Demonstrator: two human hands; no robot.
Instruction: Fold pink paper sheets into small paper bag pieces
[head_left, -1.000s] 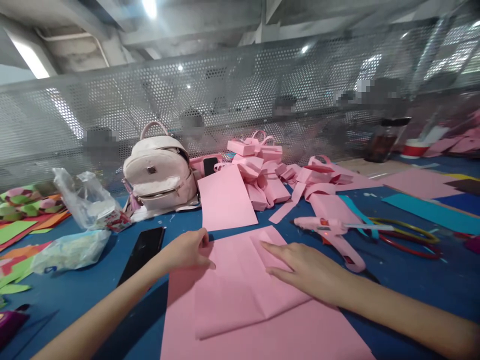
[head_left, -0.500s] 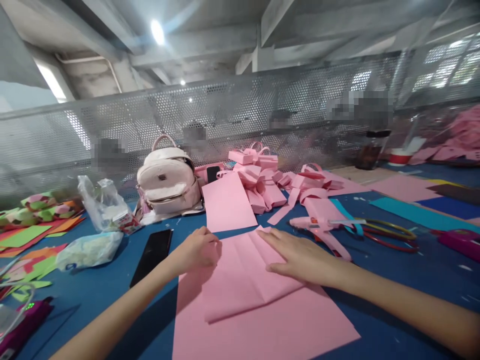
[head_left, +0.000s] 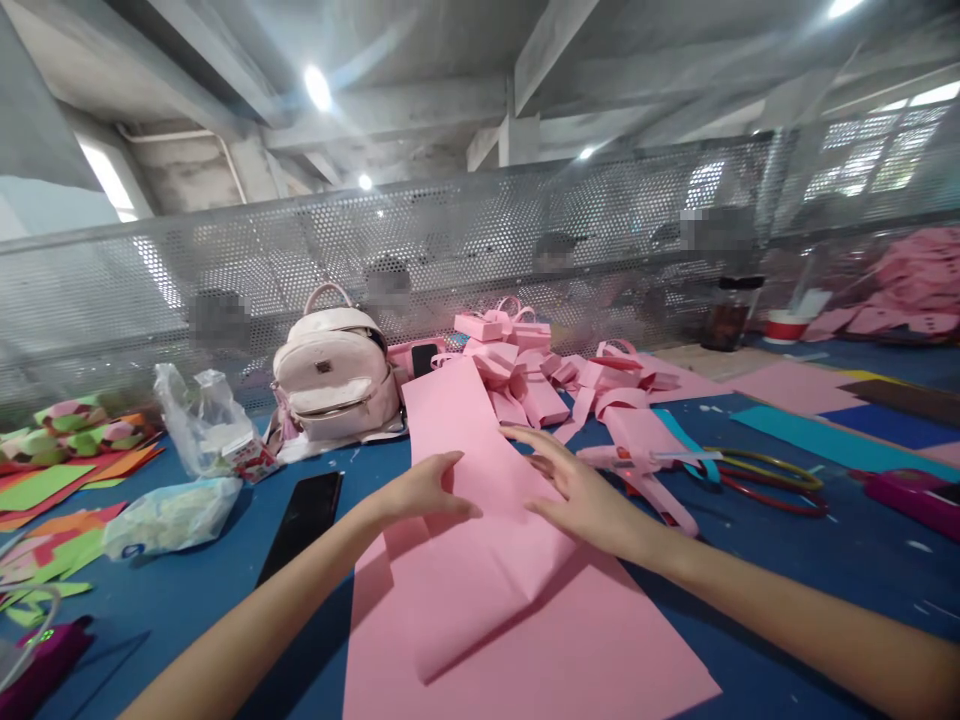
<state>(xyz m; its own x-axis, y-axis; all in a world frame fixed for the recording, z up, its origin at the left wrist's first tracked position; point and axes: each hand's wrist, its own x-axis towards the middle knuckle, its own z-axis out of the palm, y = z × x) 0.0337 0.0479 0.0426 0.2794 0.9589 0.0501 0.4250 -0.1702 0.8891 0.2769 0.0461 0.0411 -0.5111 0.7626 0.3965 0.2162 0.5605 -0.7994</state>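
A creased pink sheet (head_left: 487, 560) lies partly raised over a larger flat pink sheet (head_left: 600, 640) at the front middle. My left hand (head_left: 429, 492) is at its left edge, thumb pointing inward and the other fingers partly hidden; whether they pinch the paper cannot be made out. On the right edge rests my right hand (head_left: 585, 495), its fingers spread and touching the paper. Beyond both hands another pink sheet (head_left: 450, 405) reaches back toward the backpack. The pink glue gun (head_left: 637, 470) lies right of my right hand.
A black phone (head_left: 304, 520) lies left of the sheets, a pale backpack (head_left: 337, 375) behind. Folded pink pieces (head_left: 517, 350) are piled at the back middle. Plastic bags (head_left: 172, 515) and coloured paper are at left; hoops (head_left: 772, 475) and a magenta tool (head_left: 915, 500) at right.
The creased sheet has shifted and now bulges up, its lower corner nearer me. My left hand has moved right and its thumb has opened inward. My right hand has moved slightly with the paper.
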